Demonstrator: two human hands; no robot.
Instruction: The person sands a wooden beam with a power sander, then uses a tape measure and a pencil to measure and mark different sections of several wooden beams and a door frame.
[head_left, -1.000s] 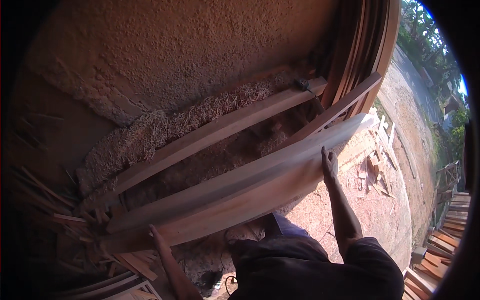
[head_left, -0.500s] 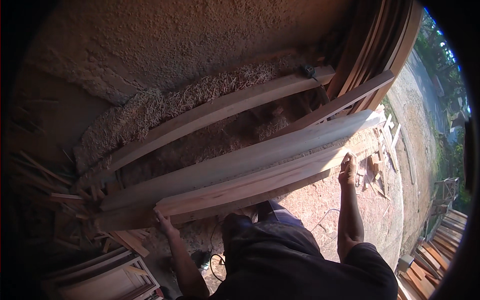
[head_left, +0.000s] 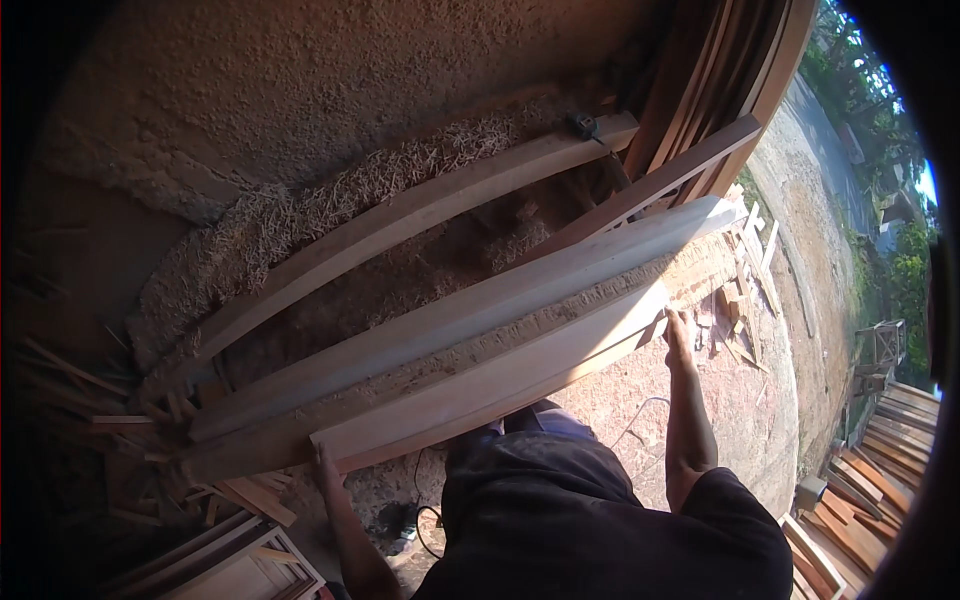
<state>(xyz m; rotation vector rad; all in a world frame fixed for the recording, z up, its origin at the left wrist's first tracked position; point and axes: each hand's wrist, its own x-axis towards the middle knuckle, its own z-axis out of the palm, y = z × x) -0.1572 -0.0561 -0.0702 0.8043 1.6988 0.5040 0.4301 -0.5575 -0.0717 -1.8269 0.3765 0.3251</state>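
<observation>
Both my hands grip a pale plank [head_left: 490, 382] crosswise in front of me, my left hand [head_left: 330, 468] at its left end, my right hand [head_left: 678, 330] at its sunlit right end, fingers largely hidden by it. Just beyond lies a rough, dusty timber surface [head_left: 460, 350], with a lighter long board [head_left: 480, 308] along its far side. Farther back, a beam [head_left: 420, 205] carries a small black object [head_left: 583, 127] near its right end, and a narrow reddish plank [head_left: 640, 190] slants alongside.
Wood shavings [head_left: 330, 190] heap along the rough wall [head_left: 330, 70]. Upright planks [head_left: 690, 70] lean at upper right. Offcuts [head_left: 120, 420] pile at left and right, frames [head_left: 220, 570] lie lower left, stacked wood [head_left: 860, 480] at right. A cable [head_left: 430, 530] hangs by my legs.
The plank in my hands has come away from the board beyond it, toward me, exposing more of the rough surface between them. My right hand has moved slightly rightward.
</observation>
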